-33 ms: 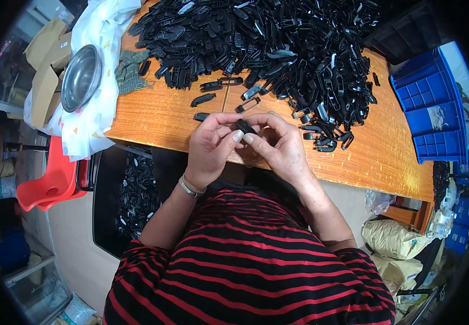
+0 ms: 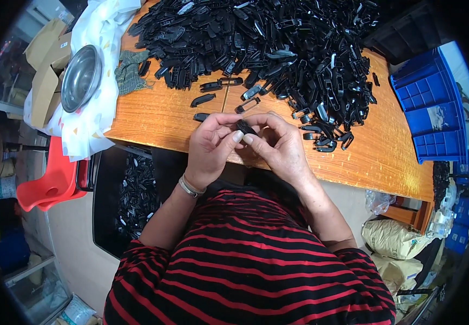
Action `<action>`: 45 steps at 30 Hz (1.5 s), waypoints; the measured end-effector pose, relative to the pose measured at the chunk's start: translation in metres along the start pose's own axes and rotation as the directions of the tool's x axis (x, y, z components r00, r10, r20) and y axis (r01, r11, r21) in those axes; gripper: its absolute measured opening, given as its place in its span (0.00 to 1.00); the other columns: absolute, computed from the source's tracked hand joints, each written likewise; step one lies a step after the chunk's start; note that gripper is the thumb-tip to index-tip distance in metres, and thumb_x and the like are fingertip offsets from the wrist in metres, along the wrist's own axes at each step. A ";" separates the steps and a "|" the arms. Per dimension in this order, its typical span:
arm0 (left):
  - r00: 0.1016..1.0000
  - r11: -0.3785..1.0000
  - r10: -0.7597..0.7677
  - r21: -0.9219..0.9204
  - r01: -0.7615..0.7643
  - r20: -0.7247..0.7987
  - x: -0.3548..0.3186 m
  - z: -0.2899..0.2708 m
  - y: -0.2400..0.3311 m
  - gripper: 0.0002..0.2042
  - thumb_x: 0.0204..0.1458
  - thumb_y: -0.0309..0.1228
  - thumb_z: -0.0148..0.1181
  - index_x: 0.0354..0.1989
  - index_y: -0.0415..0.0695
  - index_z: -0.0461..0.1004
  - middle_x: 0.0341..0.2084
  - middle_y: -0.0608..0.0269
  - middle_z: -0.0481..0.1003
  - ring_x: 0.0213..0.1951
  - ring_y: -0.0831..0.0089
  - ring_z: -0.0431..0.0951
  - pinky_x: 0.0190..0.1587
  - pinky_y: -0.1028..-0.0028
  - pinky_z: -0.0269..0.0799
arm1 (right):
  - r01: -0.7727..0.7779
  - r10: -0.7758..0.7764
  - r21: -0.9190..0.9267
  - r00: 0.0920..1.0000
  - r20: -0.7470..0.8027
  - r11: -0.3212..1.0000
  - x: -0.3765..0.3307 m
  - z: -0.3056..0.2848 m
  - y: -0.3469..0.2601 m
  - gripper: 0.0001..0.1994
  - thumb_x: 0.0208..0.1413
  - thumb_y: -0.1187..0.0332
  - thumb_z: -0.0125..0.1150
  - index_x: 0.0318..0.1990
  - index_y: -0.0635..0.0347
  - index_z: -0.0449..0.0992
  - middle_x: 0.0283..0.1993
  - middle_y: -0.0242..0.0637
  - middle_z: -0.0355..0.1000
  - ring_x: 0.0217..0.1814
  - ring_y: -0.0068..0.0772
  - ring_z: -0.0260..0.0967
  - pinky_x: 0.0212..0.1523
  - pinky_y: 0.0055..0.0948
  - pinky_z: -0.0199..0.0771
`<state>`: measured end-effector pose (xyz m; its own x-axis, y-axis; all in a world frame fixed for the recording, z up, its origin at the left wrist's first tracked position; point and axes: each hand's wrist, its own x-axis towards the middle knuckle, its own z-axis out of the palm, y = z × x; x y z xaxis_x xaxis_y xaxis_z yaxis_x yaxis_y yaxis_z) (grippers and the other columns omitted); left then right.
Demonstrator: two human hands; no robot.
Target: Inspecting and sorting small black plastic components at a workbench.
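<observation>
Close to the table's near edge, a small black plastic part [image 2: 247, 128] is pinched between both hands. My left hand [image 2: 212, 142] grips its left side with thumb and fingers, and a band circles that wrist. From the other side my right hand [image 2: 280, 143] closes on it, the two thumb tips almost meeting. Fingers cover much of the part, so its exact kind is unclear. Just beyond the hands lie a few loose black plastic pieces [image 2: 203, 99] and a thin black frame piece [image 2: 248, 105]. A large heap of similar black parts [image 2: 256, 43] spreads behind them.
The wooden table [image 2: 164, 122] holds a grey-green cloth [image 2: 131, 73] at its left. A metal bowl [image 2: 82, 78] rests on white patterned sheeting. Blue crates [image 2: 434, 108] stand at the right. Below left are a red chair [image 2: 56, 181] and a black tub of parts [image 2: 137, 189]; sacks [image 2: 394, 238] lie lower right.
</observation>
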<state>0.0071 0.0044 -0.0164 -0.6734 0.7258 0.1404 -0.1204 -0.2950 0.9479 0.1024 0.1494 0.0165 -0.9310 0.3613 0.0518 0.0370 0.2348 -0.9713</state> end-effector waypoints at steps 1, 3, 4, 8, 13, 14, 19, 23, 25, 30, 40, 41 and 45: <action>1.000 1.000 0.009 0.029 -0.009 0.018 -0.001 -0.001 0.000 0.14 0.59 0.17 0.52 0.53 0.34 0.64 0.43 0.52 0.77 0.42 0.75 0.79 0.43 0.79 0.76 | 0.026 -0.027 -0.012 1.000 -0.011 1.000 0.000 0.000 -0.001 0.10 0.55 0.77 0.64 0.45 0.65 0.76 0.33 0.26 0.72 0.28 0.10 0.64 0.28 0.13 0.64; 1.000 1.000 0.026 0.012 -0.026 0.002 -0.001 0.002 0.000 0.13 0.59 0.17 0.52 0.52 0.34 0.64 0.43 0.53 0.77 0.42 0.75 0.79 0.44 0.79 0.76 | 0.053 -0.053 -0.024 0.998 -0.021 0.998 0.001 0.000 -0.003 0.11 0.54 0.77 0.65 0.45 0.65 0.77 0.33 0.26 0.71 0.27 0.11 0.63 0.28 0.14 0.63; 0.999 0.999 0.041 -0.005 -0.041 -0.014 -0.002 0.003 0.000 0.13 0.59 0.17 0.52 0.52 0.34 0.64 0.42 0.53 0.76 0.42 0.75 0.79 0.44 0.78 0.77 | 0.125 -0.128 -0.087 0.991 -0.031 0.988 0.000 0.000 -0.004 0.11 0.52 0.78 0.66 0.44 0.65 0.77 0.33 0.28 0.70 0.27 0.13 0.62 0.28 0.16 0.62; 0.995 0.995 0.096 -0.041 -0.096 -0.007 -0.003 0.006 -0.003 0.12 0.59 0.16 0.51 0.51 0.34 0.64 0.41 0.55 0.76 0.42 0.74 0.79 0.45 0.77 0.77 | 0.197 -0.203 -0.135 0.979 -0.028 0.971 0.001 -0.001 -0.005 0.12 0.49 0.78 0.66 0.42 0.65 0.77 0.32 0.31 0.67 0.27 0.19 0.62 0.28 0.20 0.62; 0.996 0.995 0.078 -0.062 -0.080 -0.034 -0.008 0.006 -0.010 0.12 0.59 0.16 0.51 0.51 0.34 0.64 0.40 0.56 0.75 0.43 0.73 0.78 0.45 0.76 0.78 | 0.246 -0.244 -0.194 0.969 0.036 0.950 0.003 -0.003 0.003 0.12 0.49 0.79 0.66 0.43 0.65 0.77 0.32 0.31 0.68 0.28 0.20 0.62 0.29 0.21 0.63; 0.996 0.995 0.078 -0.062 -0.081 -0.036 -0.008 0.005 -0.009 0.12 0.59 0.16 0.51 0.51 0.34 0.64 0.40 0.56 0.75 0.43 0.73 0.78 0.45 0.76 0.78 | 0.242 -0.238 -0.188 0.970 0.044 0.952 0.004 -0.002 0.005 0.12 0.49 0.78 0.66 0.43 0.64 0.78 0.32 0.32 0.68 0.28 0.21 0.63 0.29 0.21 0.63; 0.996 0.998 0.055 -0.031 -0.057 -0.070 -0.004 -0.002 -0.005 0.13 0.58 0.16 0.52 0.51 0.35 0.64 0.40 0.60 0.74 0.44 0.77 0.76 0.46 0.79 0.74 | 0.204 -0.209 -0.148 0.978 -0.020 0.968 0.004 0.003 0.014 0.14 0.49 0.79 0.66 0.45 0.63 0.78 0.33 0.33 0.68 0.27 0.21 0.63 0.29 0.21 0.63; 0.997 0.995 0.072 0.075 -0.069 -0.042 -0.003 -0.008 -0.002 0.13 0.59 0.16 0.52 0.52 0.34 0.64 0.40 0.58 0.75 0.44 0.76 0.77 0.48 0.77 0.74 | 0.289 -0.311 -0.262 0.949 -0.044 0.921 0.003 0.003 0.017 0.15 0.47 0.80 0.68 0.45 0.63 0.78 0.34 0.35 0.70 0.27 0.22 0.65 0.27 0.21 0.66; 0.997 0.992 0.070 0.103 -0.067 -0.027 -0.003 -0.008 0.000 0.13 0.59 0.16 0.52 0.52 0.34 0.64 0.40 0.58 0.75 0.43 0.76 0.77 0.46 0.78 0.75 | 0.332 -0.370 -0.307 0.926 -0.073 0.892 0.002 0.004 0.015 0.15 0.47 0.81 0.68 0.44 0.63 0.78 0.35 0.36 0.70 0.27 0.23 0.67 0.27 0.21 0.67; 0.997 0.998 -0.017 0.053 0.021 -0.078 0.000 -0.002 0.002 0.11 0.59 0.17 0.53 0.50 0.34 0.66 0.37 0.58 0.76 0.40 0.76 0.79 0.44 0.80 0.76 | 0.490 -0.615 -0.533 0.785 -0.074 0.690 0.006 0.005 0.013 0.15 0.45 0.82 0.69 0.43 0.63 0.78 0.37 0.38 0.70 0.30 0.26 0.71 0.27 0.22 0.70; 0.992 0.999 -0.005 0.040 0.010 -0.124 0.004 -0.002 0.006 0.08 0.59 0.18 0.53 0.46 0.33 0.71 0.37 0.60 0.77 0.37 0.79 0.78 0.41 0.82 0.76 | 0.158 -0.162 -0.112 0.986 -0.029 0.981 -0.001 -0.001 0.012 0.09 0.57 0.75 0.62 0.45 0.67 0.76 0.37 0.34 0.70 0.32 0.22 0.72 0.33 0.20 0.72; 0.992 0.999 -0.004 0.041 0.009 -0.126 0.004 -0.003 0.006 0.08 0.59 0.18 0.53 0.46 0.33 0.71 0.37 0.60 0.77 0.37 0.79 0.78 0.41 0.82 0.76 | 0.078 -0.078 -0.066 0.997 0.002 0.995 -0.001 -0.001 0.011 0.09 0.60 0.74 0.60 0.46 0.67 0.75 0.36 0.32 0.71 0.31 0.20 0.71 0.33 0.20 0.72; 0.994 0.999 -0.013 0.043 0.018 -0.112 0.004 -0.002 0.008 0.12 0.59 0.19 0.53 0.50 0.33 0.72 0.39 0.61 0.77 0.38 0.81 0.78 0.41 0.82 0.75 | -0.194 0.177 0.301 0.981 0.083 0.934 -0.001 0.004 0.000 0.10 0.61 0.74 0.59 0.47 0.69 0.74 0.34 0.31 0.72 0.29 0.18 0.70 0.33 0.18 0.72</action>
<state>0.0018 0.0042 -0.0088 -0.7495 0.6552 0.0949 -0.1010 -0.2547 0.9617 0.1023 0.1452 0.0157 -0.9366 0.3209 -0.1408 0.1063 -0.1228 -0.9867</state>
